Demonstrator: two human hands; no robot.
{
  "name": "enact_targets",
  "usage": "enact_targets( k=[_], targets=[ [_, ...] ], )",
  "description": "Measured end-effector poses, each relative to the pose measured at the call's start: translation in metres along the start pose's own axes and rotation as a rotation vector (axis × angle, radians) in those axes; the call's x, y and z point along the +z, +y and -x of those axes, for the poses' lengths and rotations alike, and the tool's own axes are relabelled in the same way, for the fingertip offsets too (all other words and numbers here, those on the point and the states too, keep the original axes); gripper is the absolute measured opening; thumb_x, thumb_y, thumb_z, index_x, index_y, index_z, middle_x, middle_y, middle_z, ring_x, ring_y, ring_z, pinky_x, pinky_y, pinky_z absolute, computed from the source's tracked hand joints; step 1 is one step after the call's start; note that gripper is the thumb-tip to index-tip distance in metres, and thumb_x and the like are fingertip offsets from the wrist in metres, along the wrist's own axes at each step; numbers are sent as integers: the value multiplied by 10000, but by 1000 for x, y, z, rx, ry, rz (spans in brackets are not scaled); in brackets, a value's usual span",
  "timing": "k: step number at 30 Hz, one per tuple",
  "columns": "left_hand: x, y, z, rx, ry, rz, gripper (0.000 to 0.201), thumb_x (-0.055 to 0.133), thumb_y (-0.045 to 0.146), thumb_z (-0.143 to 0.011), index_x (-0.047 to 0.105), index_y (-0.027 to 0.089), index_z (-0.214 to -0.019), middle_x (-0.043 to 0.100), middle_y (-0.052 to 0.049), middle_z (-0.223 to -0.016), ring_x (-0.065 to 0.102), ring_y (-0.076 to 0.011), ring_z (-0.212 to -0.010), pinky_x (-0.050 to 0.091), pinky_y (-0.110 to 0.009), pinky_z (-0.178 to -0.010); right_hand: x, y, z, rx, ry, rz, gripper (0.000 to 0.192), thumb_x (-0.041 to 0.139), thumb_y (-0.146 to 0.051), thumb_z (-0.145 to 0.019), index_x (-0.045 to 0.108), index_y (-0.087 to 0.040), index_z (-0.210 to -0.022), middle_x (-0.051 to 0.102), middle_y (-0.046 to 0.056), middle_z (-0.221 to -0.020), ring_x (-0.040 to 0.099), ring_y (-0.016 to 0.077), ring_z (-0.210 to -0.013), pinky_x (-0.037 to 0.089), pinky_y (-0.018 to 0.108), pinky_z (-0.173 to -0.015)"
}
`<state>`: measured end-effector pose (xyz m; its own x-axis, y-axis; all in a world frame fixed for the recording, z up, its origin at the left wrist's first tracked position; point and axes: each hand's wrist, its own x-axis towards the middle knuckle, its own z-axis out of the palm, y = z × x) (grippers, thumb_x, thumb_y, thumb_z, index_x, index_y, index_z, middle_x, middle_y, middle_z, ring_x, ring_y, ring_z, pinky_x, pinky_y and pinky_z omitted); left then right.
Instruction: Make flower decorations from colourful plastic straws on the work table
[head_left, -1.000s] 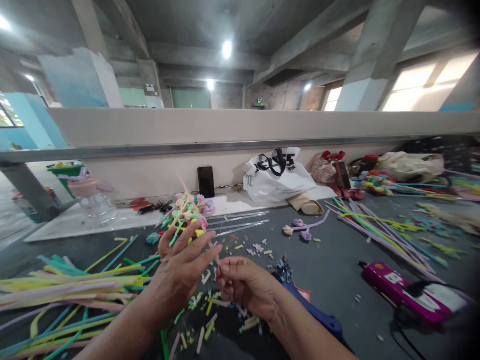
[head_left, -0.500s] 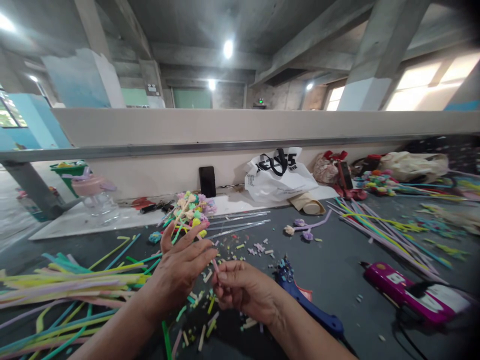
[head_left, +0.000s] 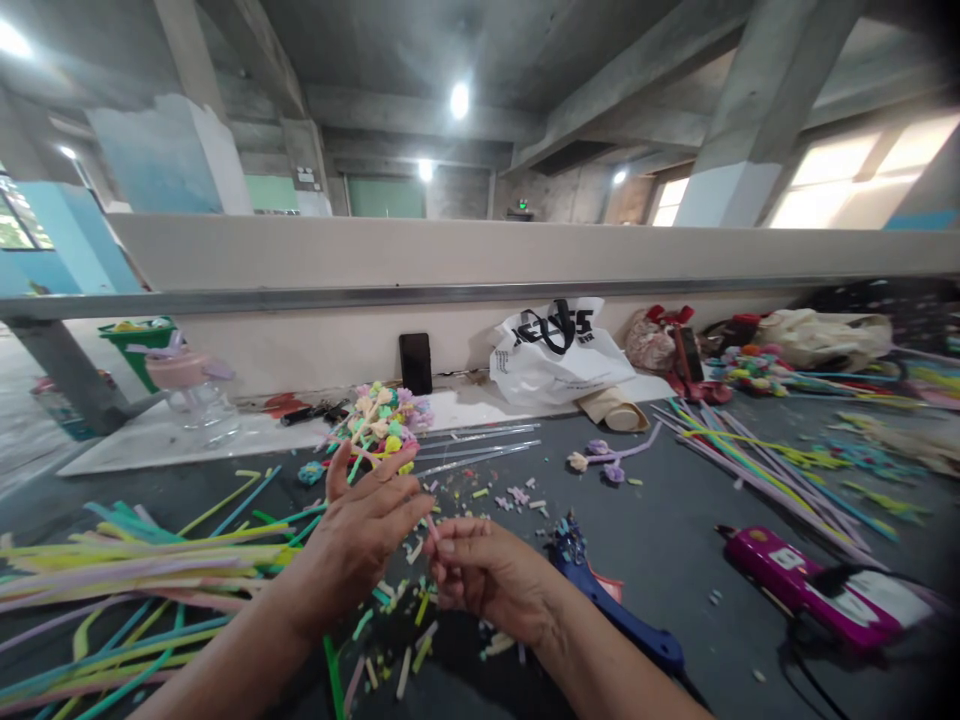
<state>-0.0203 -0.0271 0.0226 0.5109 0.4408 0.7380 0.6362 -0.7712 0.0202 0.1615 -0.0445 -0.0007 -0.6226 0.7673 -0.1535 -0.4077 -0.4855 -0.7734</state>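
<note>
- We are working over a dark worktop (head_left: 675, 560) that is carrying everything; along its left edge a big sheaf of long coloured straws (head_left: 142, 570) is lying, and a second loose spread of straws (head_left: 757, 460) is running toward the right edge.
- By the far edge a white carrier bag (head_left: 559, 350) is leaning on the low wall, with a dark phone (head_left: 415, 364) standing left of it.
- Near the right corner a pink glue gun (head_left: 810, 590) is lying on its side; a blue glue gun (head_left: 615, 610) is lying just beside our right wrist.
- Our left hand (head_left: 360, 540) is holding a bunch of straw flowers (head_left: 382, 425), the stems seemingly pinned under the thumb while the fingers are spreading flat and open over them.
- Our right hand (head_left: 480, 570) is closing thumb and forefinger on a thin pink straw piece (head_left: 431, 525), its tip touching the left fingertips.
- Since a second ago both hands are sinking a little nearer the worktop and the bunch is tilting lower, so we judge the pink piece is being worked into the bunch.
- Short straw offcuts (head_left: 409, 640) are littering the worktop under both hands.
</note>
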Motion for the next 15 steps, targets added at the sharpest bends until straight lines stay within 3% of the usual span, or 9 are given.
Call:
enact_targets(
  k=[6, 11, 15],
  targets=[
    [-2, 1, 1, 26, -29, -40, 307, 389, 117, -814, 619, 268, -951, 654, 4, -952, 453, -214, -1152, -40, -529, -1040, 1, 0, 1, -28, 3, -1, 141, 661, -215, -714, 639, -103, -796, 542, -11, -606, 434, 39, -506, 330, 172, -523],
    [-11, 4, -3, 28, -167, -93, 347, 375, 63, -803, 589, 258, -995, 642, -12, -979, 438, -210, -1167, -47, -543, -1029, 1, 2, -1, -50, 37, -12, 157, 676, -244, -702, 638, -101, -756, 551, -5, -612, 442, 40, -497, 337, 169, -512],
    [-14, 3, -4, 35, -162, -83, 343, 384, 56, -790, 581, 249, -993, 639, -11, -967, 450, -206, -1153, -48, -520, -1039, 0, 4, -3, -104, 43, -44, 127, 674, -207, -703, 630, -89, -718, 571, 8, -603, 463, 39, -500, 335, 162, -516]
  ],
)
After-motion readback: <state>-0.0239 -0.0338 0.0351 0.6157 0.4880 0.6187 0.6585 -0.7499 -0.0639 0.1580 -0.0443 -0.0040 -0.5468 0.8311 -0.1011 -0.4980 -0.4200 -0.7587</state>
